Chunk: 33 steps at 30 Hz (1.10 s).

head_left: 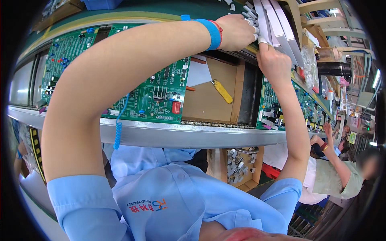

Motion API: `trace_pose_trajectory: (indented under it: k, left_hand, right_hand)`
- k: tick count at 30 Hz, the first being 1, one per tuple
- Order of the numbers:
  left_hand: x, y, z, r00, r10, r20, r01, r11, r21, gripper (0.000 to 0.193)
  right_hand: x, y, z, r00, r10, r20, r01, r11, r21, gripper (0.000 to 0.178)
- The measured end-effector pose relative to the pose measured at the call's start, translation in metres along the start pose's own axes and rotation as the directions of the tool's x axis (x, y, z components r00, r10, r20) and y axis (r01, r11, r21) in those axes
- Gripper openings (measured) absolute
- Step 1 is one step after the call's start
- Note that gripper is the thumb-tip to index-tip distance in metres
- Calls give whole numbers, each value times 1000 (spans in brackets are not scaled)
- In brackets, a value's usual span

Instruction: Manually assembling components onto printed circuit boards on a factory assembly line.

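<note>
At the far side of the line, both my hands work close together beside a heap of small silvery metal pieces (250, 14). My left hand (235, 32) wears a blue wrist strap (214, 34) with a coiled cord, and white covers sit on its fingertips. Its fingers are bent together near the pieces; what they hold is too small to make out. My right hand (275, 62) is curled next to it, a white-covered fingertip raised toward the left fingers. Its grip is partly hidden. Long white cartons (277, 24) stand just beyond.
Green circuit boards (163, 94) ride on the conveyor (217, 134), partly under my left arm. Between boards lies a cardboard tray (201, 108) with a yellow-handled tool (223, 91). A box of metal pieces (241, 164) stands below. Another person (341, 172) works at the right.
</note>
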State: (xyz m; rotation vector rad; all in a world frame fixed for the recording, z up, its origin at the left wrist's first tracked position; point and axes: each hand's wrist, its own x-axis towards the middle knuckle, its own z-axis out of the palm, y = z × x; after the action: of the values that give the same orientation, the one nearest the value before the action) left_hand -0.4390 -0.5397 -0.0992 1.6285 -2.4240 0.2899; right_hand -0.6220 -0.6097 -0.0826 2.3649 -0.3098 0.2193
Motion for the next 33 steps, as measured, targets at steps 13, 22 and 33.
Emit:
trace_pose_trajectory:
  k: [13,22,33]
  left_hand:
    - [48,-26,47,1000,-25,-6,24,992,-125,49]
    - [66,-29,37,991,-79,113,90,991,-101,46]
    - [19,-78,3,991,-95,94,93,995,23,31]
  right_hand:
    - [1,-3,8,992,44,-115,-46,999,-8,7]
    - [6,-2,10,996,75,-41,-73,996,49,10]
    - [6,2,8,996,82,-35,-82,997,16,9]
